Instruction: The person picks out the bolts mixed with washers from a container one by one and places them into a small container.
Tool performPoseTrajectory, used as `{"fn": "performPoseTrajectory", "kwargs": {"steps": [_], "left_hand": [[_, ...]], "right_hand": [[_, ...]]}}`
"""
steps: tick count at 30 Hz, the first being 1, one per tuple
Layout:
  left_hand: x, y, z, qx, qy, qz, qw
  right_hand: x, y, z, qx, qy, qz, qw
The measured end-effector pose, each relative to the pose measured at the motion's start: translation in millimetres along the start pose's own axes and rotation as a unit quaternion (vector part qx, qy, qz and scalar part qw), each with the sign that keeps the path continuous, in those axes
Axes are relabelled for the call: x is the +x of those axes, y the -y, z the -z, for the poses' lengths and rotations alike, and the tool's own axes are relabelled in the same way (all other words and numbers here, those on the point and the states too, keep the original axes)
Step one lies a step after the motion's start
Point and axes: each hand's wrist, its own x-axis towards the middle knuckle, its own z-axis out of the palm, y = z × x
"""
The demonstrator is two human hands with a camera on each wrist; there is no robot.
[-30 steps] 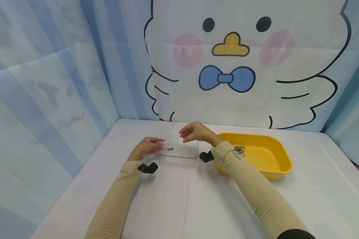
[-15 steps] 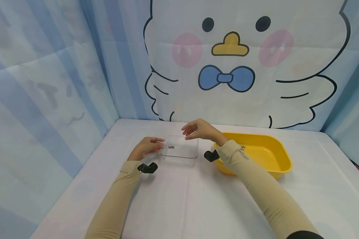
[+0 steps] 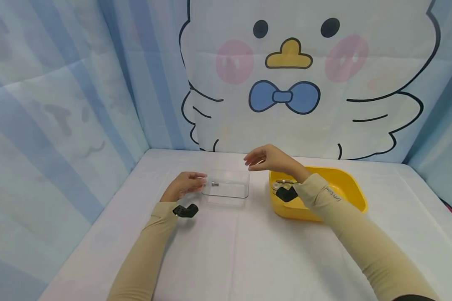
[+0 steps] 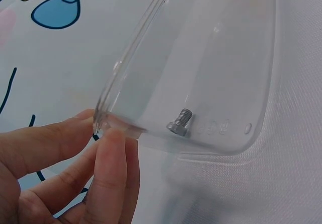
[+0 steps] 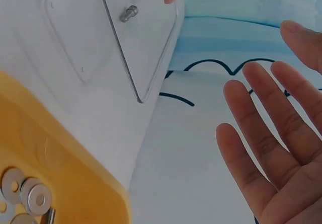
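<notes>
A clear plastic tray (image 3: 226, 189) (image 4: 201, 73) (image 5: 146, 48) sits mid-table with one small silver bolt (image 3: 214, 183) (image 4: 180, 123) (image 5: 129, 13) in it. My left hand (image 3: 184, 184) (image 4: 75, 168) pinches the tray's left rim between thumb and fingers. My right hand (image 3: 265, 159) (image 5: 271, 148) hovers open and empty, fingers straight, between the clear tray and the yellow bin (image 3: 346, 186) (image 5: 60, 183). Washers (image 5: 25, 194) and bolts (image 3: 284, 182) lie in the yellow bin.
The white table (image 3: 248, 251) is walled by a blue striped curtain and a cartoon chick backdrop (image 3: 305, 79). Black camera mounts (image 3: 184, 210) sit at both wrists.
My right hand has drawn back to the right, from over the clear tray toward the yellow bin. The left hand and the tray have stayed put.
</notes>
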Motion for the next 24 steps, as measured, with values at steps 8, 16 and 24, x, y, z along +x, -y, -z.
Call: {"fn": "performPoseTrajectory", "kwargs": {"steps": [8, 16, 24], "left_hand": [[1.4, 0.3, 0.2, -0.002, -0.002, 0.004, 1.0], [4.2, -1.1, -1.1, -0.004, -0.011, 0.021, 0.9997], [2.5, 0.1, 0.0, -0.004, 0.003, 0.006, 1.0]], "right_hand": [[-21.9, -0.8, 17.1, -0.021, -0.008, -0.005, 1.0], [-40.4, -5.1, 31.3, -0.05, -0.014, -0.015, 0.999], [-59.0, -8.4, 43.1, -0.065, -0.021, -0.027, 0.997]]}}
